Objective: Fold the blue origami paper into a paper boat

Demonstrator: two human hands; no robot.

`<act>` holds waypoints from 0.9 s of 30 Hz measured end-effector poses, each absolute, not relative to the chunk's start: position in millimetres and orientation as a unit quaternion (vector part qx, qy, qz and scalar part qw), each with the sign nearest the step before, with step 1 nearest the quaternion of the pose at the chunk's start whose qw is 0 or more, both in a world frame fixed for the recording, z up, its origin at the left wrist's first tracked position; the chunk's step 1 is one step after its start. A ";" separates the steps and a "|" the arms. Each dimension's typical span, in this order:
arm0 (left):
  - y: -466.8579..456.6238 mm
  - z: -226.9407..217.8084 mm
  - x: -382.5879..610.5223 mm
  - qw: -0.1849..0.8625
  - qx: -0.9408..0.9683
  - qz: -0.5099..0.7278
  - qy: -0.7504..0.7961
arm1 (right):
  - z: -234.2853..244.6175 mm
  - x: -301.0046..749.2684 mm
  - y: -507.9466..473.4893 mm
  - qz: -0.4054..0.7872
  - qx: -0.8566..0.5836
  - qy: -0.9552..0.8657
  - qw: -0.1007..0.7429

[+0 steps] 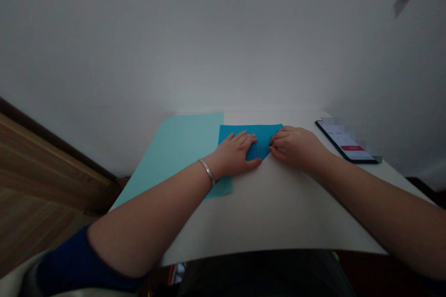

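Note:
A folded piece of dark blue paper (pixel 259 141) lies on the white table (pixel 272 213), shaped like a downward triangle. My left hand (pixel 237 154), with a silver bracelet on its wrist, lies flat on the paper's left part, fingers stretched out. My right hand (pixel 296 147) rests at the paper's right edge with its fingers curled and the tips pressing on the slanted fold. Neither hand lifts the paper.
A larger light blue sheet (pixel 174 153) covers the table's left side, partly under my left arm. A phone (pixel 346 141) with its screen lit lies at the right. A white wall stands close behind; wooden floor shows to the left.

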State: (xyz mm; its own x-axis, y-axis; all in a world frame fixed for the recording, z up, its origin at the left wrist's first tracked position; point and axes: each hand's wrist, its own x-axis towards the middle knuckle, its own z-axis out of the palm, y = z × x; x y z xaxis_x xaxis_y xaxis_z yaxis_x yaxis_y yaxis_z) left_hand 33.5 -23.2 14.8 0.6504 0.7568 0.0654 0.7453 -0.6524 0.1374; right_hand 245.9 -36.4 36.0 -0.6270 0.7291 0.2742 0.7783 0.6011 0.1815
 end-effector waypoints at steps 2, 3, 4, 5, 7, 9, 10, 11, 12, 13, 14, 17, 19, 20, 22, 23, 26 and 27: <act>-23.2 14.2 32.9 0.043 0.910 0.062 0.408 | 34.4 244.4 -38.2 -0.146 -0.410 -0.896 0.096; -23.2 13.8 32.6 0.038 0.912 0.063 0.403 | 33.4 243.4 -39.2 -0.143 -0.399 -0.900 0.101; -23.1 13.2 32.3 0.033 0.915 0.065 0.398 | 32.4 242.3 -40.4 -0.138 -0.385 -0.906 0.108; -22.9 12.5 32.0 0.028 0.917 0.066 0.394 | 31.5 241.2 -41.5 -0.129 -0.367 -0.914 0.115; -22.6 11.2 31.7 0.019 0.918 0.068 0.391 | 30.3 239.3 -43.5 -0.110 -0.336 -0.927 0.125; -22.3 10.5 31.7 0.015 0.916 0.071 0.394 | 30.3 238.2 -45.1 -0.099 -0.323 -0.933 0.127; -22.2 10.7 31.7 0.014 0.916 0.070 0.394 | 30.8 238.1 -45.7 -0.097 -0.326 -0.932 0.124; -22.2 11.3 31.9 0.016 0.917 0.067 0.393 | 31.5 238.2 -46.1 -0.096 -0.335 -0.930 0.119; -22.2 12.3 32.0 0.019 0.918 0.063 0.392 | 32.4 238.6 -46.1 -0.097 -0.348 -0.926 0.112; -22.2 13.5 32.3 0.023 0.918 0.057 0.392 | 33.2 239.1 -45.9 -0.099 -0.362 -0.921 0.102; -22.4 14.8 32.5 0.028 0.918 0.051 0.393 | 34.1 239.9 -45.3 -0.104 -0.378 -0.915 0.092; -23.1 18.4 33.3 0.038 0.914 0.041 0.402 | 36.2 242.6 -42.4 -0.127 -0.425 -0.894 0.065; -23.7 19.7 33.6 0.041 0.912 0.039 0.406 | 37.1 243.9 -40.4 -0.135 -0.447 -0.883 0.054; -23.9 20.0 33.7 0.042 0.912 0.038 0.407 | 37.4 244.2 -39.7 -0.136 -0.456 -0.878 0.050; -24.3 20.3 33.8 0.045 0.911 0.036 0.409 | 38.0 244.2 -38.9 -0.135 -0.475 -0.869 0.043; -24.3 20.4 33.8 0.046 0.910 0.035 0.410 | 38.2 244.1 -38.7 -0.133 -0.484 -0.864 0.038; -24.6 21.1 33.8 0.049 0.910 0.034 0.410 | 38.6 244.0 -37.8 -0.132 -0.513 -0.848 0.019; -24.7 21.4 33.8 0.050 0.910 0.033 0.410 | 38.7 244.3 -37.3 -0.131 -0.523 -0.842 0.014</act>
